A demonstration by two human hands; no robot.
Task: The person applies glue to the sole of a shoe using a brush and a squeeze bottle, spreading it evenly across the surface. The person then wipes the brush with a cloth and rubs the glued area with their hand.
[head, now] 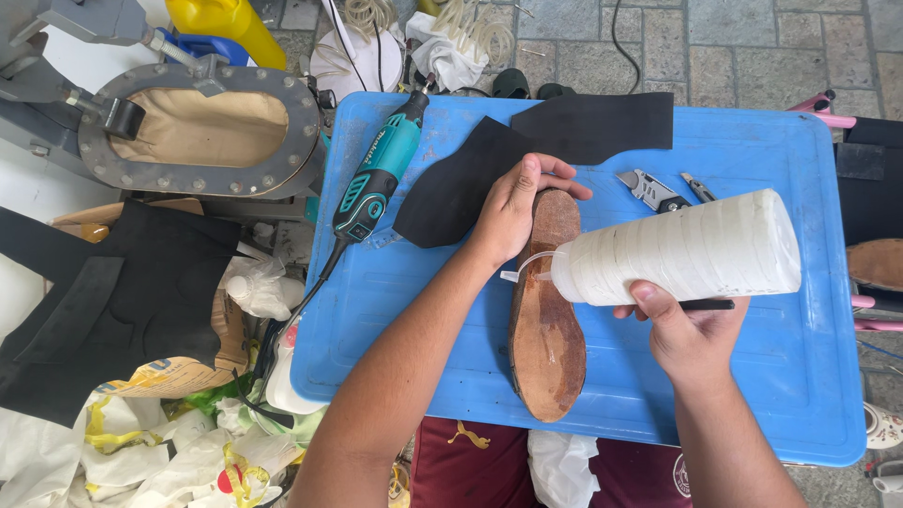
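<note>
Far left: black rubber sheets point(103, 301) heaped on the ground, crumpled plastic bags point(160, 452) below, a grey press frame point(202, 127) with a tan pad above. Contents of the bags impossible to make out.

On the blue table point(395, 310), at its left edge: a teal rotary tool point(376, 179), cord trailing off the side into the clutter. Could be dragged down by a snag on that cord.

Next, a black cut-out sheet point(451, 193), partly under the left hand point(513, 212). Left hand flat, fingers spread, pressing down the far end of the brown sole point(546, 310). Sole lying lengthwise at the middle of the table, near end close to the front edge. Far tip of the sole hidden under the palm, so its exact shape there not readable.

Right of it: the white squeeze bottle point(682, 249), wrapped in tape, held sideways with nozzle aimed at the sole near the left wrist. Right hand point(687, 334) closed around the bottle from beneath, also seeming to pinch a thin dark stick, mostly hidden. Too hard a squeeze likely to flood the sole or spill onto the left wrist and table; a slipping left hand likely to let the sole slide. No liquid visible at the nozzle.

Further right: pliers point(654, 191) and small cutters point(698, 187) behind the bottle, partly covered. Far right edge: another brown sole point(877, 263), cut off.
</note>
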